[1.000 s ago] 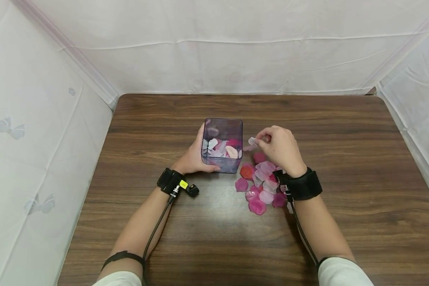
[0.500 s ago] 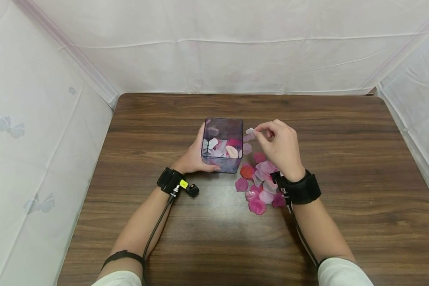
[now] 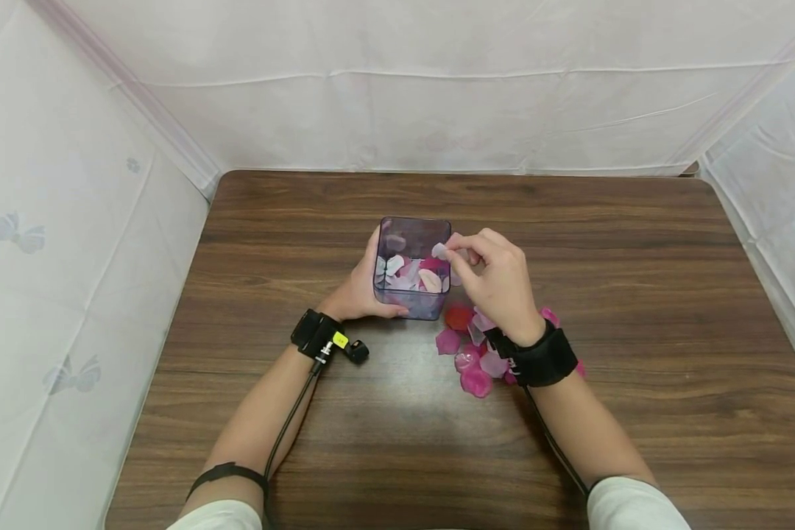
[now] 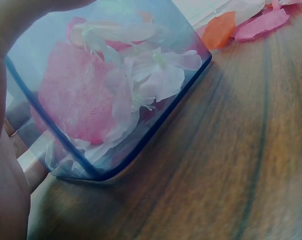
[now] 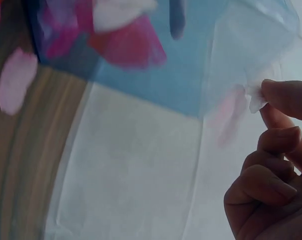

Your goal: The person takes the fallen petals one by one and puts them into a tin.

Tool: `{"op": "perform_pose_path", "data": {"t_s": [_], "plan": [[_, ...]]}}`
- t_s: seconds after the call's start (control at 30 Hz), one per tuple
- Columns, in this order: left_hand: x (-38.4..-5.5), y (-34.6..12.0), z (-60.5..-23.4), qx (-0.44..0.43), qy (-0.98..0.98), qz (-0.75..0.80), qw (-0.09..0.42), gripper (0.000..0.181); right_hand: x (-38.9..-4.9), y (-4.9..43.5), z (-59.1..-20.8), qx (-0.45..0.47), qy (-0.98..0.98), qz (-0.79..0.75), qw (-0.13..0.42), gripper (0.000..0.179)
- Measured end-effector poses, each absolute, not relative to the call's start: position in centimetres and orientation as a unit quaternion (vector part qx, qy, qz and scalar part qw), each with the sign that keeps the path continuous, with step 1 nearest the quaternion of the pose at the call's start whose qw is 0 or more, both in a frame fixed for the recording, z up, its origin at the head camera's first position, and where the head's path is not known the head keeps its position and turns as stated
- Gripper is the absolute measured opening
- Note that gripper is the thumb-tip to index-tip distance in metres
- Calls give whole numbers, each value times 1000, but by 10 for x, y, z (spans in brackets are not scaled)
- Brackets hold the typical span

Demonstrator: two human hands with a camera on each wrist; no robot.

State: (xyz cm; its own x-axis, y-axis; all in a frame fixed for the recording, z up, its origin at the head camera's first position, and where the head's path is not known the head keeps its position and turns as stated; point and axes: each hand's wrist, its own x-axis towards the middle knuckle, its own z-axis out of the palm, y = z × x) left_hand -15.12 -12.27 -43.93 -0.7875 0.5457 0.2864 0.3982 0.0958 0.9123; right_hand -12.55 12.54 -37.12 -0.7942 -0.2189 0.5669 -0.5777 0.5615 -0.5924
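My left hand (image 3: 356, 296) grips a see-through purple plastic box (image 3: 407, 303), thumb along its near side and fingers round its left side. White, pink and peach artificial petals (image 3: 407, 276) lie inside it; through the wall, the left wrist view shows a large pink petal (image 4: 78, 95). My right hand (image 3: 500, 283) pinches a small white petal (image 3: 440, 251) between thumb and fingertips, over the box's right rim. In the right wrist view the white petal (image 5: 256, 100) sits at the fingertips, the other fingers curled in. A blurred pink petal (image 5: 230, 115) shows beside it.
Loose pink, magenta and red petals (image 3: 475, 383) lie on the brown wooden table (image 3: 371, 442) right of the box, partly hidden under my right wrist. White cloth (image 3: 397, 125) hangs behind the table and at both sides.
My right hand has lifted the white petal and moved left, from beside the box to over its right rim. The left hand and box have stayed in place.
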Motion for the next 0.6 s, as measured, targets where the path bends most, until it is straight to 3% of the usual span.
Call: {"op": "perform_pose_path", "data": {"t_s": [0.17,0.4,0.6], "plan": [[-151,-123,-440,322,738,590,57,136,-125,117,-377,238,-875,375,192,13],[-151,-123,-439,316,738,592,67,136,-125,119,-376,228,-877,375,198,26],[-151,-122,-439,326,735,592,57,135,-126,124,-372,220,-869,391,210,21]]}}
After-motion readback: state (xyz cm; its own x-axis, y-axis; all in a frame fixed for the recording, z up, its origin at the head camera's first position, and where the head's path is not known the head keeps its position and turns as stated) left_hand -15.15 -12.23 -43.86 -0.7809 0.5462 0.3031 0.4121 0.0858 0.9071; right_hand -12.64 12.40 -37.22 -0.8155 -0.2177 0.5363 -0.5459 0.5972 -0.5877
